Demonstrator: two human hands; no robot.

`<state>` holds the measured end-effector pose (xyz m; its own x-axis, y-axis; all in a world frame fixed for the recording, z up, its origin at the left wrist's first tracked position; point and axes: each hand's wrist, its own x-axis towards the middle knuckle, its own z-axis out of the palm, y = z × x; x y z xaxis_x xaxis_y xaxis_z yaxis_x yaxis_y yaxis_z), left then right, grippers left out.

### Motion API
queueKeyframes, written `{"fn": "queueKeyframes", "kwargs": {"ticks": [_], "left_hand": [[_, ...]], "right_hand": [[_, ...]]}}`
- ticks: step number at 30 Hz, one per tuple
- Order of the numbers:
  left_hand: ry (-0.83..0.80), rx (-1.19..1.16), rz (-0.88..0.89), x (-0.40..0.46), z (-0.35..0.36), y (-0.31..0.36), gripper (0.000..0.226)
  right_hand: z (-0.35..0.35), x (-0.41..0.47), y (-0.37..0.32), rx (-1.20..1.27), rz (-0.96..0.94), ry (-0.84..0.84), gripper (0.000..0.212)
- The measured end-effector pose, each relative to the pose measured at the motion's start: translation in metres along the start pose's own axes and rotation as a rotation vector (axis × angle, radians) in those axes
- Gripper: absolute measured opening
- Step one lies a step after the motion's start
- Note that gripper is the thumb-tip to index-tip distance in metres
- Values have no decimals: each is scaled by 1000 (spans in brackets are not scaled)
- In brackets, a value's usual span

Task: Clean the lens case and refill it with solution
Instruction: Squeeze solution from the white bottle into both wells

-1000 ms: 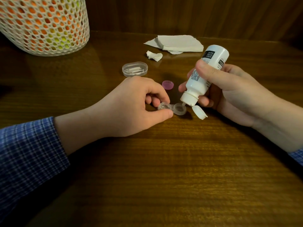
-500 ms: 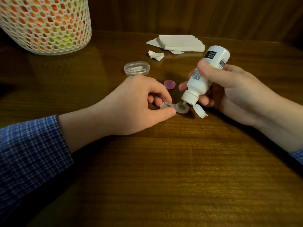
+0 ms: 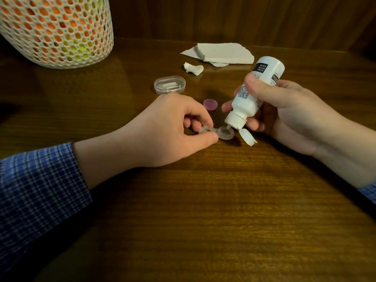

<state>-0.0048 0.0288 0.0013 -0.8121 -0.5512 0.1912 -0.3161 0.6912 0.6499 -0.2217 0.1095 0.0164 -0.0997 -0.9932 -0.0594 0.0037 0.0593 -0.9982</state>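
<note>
A clear two-well lens case point(image 3: 221, 133) lies on the wooden table point(image 3: 203, 200). My left hand point(image 3: 168, 131) pinches its left well between thumb and fingers. My right hand point(image 3: 284, 115) grips a white solution bottle point(image 3: 254, 94), tipped nozzle-down, with its tip just over the right well. The bottle's hinged white flip cap point(image 3: 247, 137) hangs open beside the case. A pink screw cap point(image 3: 210, 104) lies just behind the case.
A clear oval plastic box point(image 3: 169, 84) sits behind my left hand. A crumpled tissue point(image 3: 193, 68) and a stack of paper napkins point(image 3: 221, 52) lie at the back. A white mesh basket point(image 3: 55, 31) stands at the far left. A wooden wall runs behind.
Both hands, the case and the bottle keep their hold and pose. Only the view has shifted slightly.
</note>
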Motion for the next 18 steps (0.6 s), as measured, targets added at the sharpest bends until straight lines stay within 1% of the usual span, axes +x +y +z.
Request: {"fn": "queueKeyframes", "kwargs": {"ticks": [11, 18], "left_hand": [[-6, -1, -13, 0, -1, 1, 33], [-5, -8, -10, 0, 0, 0, 25]], "right_hand": [[1, -1, -2, -3, 13, 31, 37], [2, 0, -1, -15, 8, 20, 33]]}}
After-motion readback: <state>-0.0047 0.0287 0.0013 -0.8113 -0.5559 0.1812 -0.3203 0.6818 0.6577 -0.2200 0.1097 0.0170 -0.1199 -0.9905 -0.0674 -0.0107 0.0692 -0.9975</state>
